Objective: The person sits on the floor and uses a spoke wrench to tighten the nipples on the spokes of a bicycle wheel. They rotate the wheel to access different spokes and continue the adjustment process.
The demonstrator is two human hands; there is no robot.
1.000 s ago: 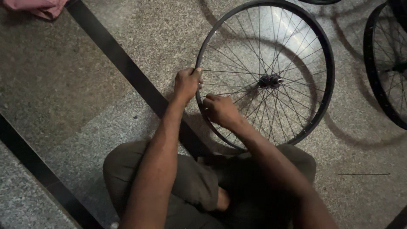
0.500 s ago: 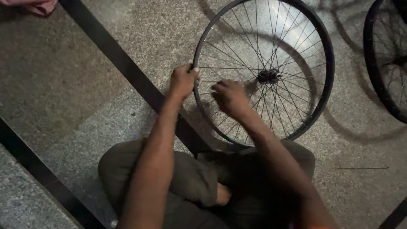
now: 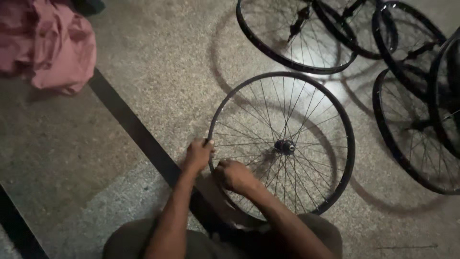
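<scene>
A black spoked bicycle wheel [image 3: 335, 115] with a dark hub [image 3: 285, 146] lies on the speckled stone floor in front of my knees. My left hand [image 3: 198, 154] grips the wheel's rim at its left edge. My right hand [image 3: 233, 175] is closed among the spokes just inside the rim, close beside the left hand; what its fingers pinch is too small to see. My forearms reach out from the bottom of the view over my olive trousers [image 3: 129, 240].
Several more black spoked wheels [image 3: 292, 33] [image 3: 417, 144] lie overlapping at the upper right. A pink cloth [image 3: 52, 45] is bunched at the upper left. Dark inlaid strips [image 3: 139, 134] run diagonally across the floor.
The view has tilted up, showing more wheels and the pink cloth. My right hand has come back from the spokes towards the rim, near my left hand.
</scene>
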